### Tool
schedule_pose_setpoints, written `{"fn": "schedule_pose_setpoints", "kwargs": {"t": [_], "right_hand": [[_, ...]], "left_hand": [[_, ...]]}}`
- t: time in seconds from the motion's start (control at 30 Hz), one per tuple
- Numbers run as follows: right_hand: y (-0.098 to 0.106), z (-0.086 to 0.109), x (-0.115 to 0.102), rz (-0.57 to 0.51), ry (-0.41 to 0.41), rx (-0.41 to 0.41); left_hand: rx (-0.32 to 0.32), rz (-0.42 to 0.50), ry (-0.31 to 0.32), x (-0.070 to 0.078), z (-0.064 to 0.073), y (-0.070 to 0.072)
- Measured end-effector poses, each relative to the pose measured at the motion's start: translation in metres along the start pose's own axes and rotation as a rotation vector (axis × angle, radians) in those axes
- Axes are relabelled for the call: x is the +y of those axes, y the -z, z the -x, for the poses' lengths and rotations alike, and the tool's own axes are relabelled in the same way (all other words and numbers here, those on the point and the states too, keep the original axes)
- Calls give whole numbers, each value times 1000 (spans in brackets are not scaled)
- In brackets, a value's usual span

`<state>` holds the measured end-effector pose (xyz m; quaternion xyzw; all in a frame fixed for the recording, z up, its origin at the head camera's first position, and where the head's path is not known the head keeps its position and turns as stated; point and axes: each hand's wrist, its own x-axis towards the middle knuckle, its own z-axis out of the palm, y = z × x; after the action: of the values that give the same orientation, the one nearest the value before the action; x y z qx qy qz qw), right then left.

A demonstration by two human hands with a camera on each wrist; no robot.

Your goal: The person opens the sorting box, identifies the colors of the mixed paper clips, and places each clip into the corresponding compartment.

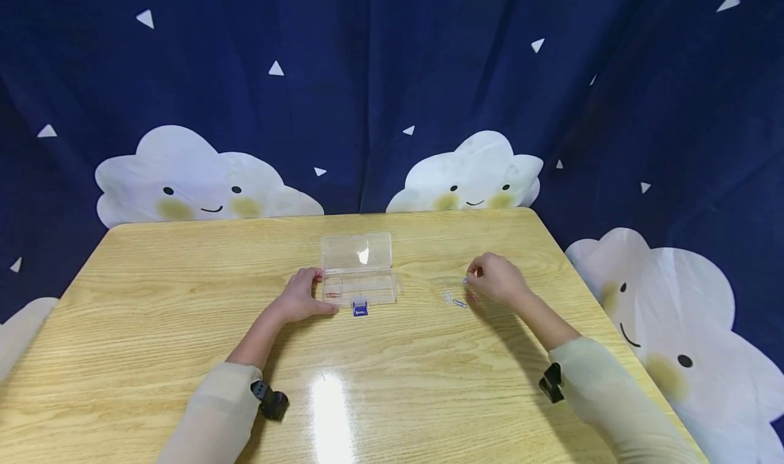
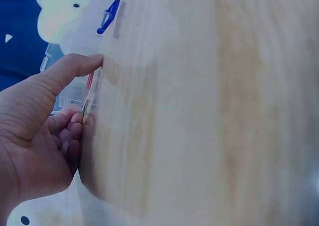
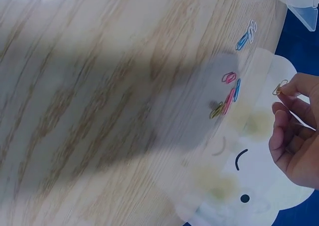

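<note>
On the surface [image 1: 404,396], toward the far side, our clear box [image 1: 370,288] sits with its lid [image 1: 346,252] open. Progress looks early to us: one red clip [image 1: 333,294] is inside, at the left end; we can't make out any others in there. Left grip [image 1: 299,299] is clamped on the box's left end. Right grip [image 1: 499,278] is pinched on a yellow-looking clip [image 3: 280,88], well right of the box. By our read, that one plus the loose clips [image 3: 228,100] (white, blue, pink, yellow) are what's left outside. Labels: blue latch [image 1: 360,309] carries a white marking, too small for us to read. No legible brand found.
</note>
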<state>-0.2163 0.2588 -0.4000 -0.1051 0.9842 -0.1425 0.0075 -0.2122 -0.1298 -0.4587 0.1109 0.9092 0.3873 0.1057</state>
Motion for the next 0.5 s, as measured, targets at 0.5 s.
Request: {"fn": "schedule_pose_setpoints", "kwargs": {"t": [0.5], "right_hand": [[0,-3,-20,-23,37,-25]], "left_hand": [[0,-5,3,1,1,1]]}}
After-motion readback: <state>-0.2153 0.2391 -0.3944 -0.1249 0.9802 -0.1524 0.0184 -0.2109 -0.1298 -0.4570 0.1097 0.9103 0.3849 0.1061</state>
